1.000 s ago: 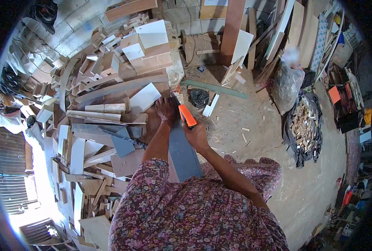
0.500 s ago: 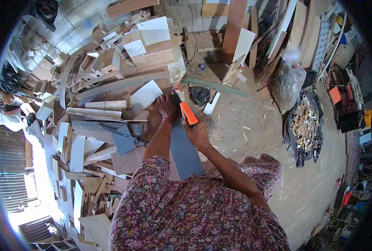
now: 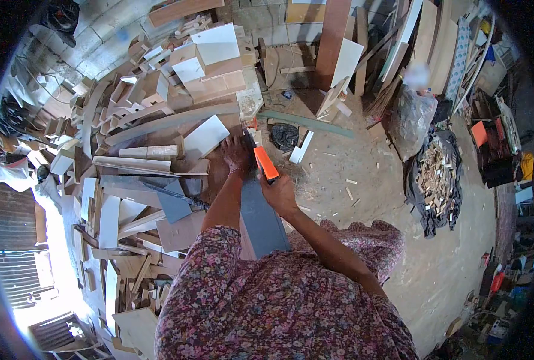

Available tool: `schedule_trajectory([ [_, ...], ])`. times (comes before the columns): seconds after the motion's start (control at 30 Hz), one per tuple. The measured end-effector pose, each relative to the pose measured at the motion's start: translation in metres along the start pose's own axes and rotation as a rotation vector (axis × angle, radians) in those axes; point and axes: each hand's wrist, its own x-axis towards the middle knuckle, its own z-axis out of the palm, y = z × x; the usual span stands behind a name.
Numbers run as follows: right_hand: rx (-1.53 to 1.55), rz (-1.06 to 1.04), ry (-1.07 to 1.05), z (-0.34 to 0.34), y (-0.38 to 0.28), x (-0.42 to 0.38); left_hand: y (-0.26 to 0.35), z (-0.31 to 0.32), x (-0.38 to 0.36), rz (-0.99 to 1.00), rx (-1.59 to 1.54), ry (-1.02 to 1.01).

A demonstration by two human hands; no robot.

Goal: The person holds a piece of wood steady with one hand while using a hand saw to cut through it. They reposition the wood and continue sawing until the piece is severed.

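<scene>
My right hand [image 3: 279, 193] is wrapped round the orange handle of a saw [image 3: 265, 163]. Its dark blade points up and left, past my left hand. Spread on the brown board surface beside the blade is my left hand [image 3: 235, 155], fingers apart and pressing down. A dark grey board [image 3: 262, 219] lies below both hands, running toward my body. Just up and left of my left hand is a white panel [image 3: 207, 137]. The exact contact between blade and wood is too small to tell.
Wood offcuts [image 3: 150, 150] pile up on the left. On the floor [image 3: 363, 180] are a green strip [image 3: 309, 123], a small white piece [image 3: 301, 147] and a black bag of scraps [image 3: 438, 174]. Tall boards [image 3: 336, 45] lean at the back.
The whole view has shifted slightly, so most things appear a little further left. Both hands keep nearly the same pose, with the saw still in my right hand.
</scene>
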Motion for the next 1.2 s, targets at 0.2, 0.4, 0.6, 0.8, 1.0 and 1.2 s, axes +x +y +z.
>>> schedule_trajectory([
  [0.2,0.042,-0.007,-0.017,-0.002,0.001,0.001,0.019,-0.052,0.005,0.008,-0.062,-0.199],
  [0.4,0.051,-0.01,0.004,0.001,0.002,0.001,-0.005,0.008,0.004,-0.011,-0.032,-0.145],
  [0.6,0.016,0.076,-0.043,-0.007,-0.01,0.0,-0.007,0.014,0.004,0.01,-0.05,-0.076],
  [0.8,-0.03,0.038,-0.024,-0.005,-0.008,-0.001,0.001,-0.006,0.001,0.014,-0.045,-0.009],
  [1.0,0.036,0.006,-0.008,-0.002,-0.004,0.0,-0.015,0.03,0.003,0.157,-0.029,0.015],
  [1.2,0.012,-0.046,0.025,-0.001,0.001,0.0,-0.002,0.003,0.003,-0.032,-0.051,-0.069],
])
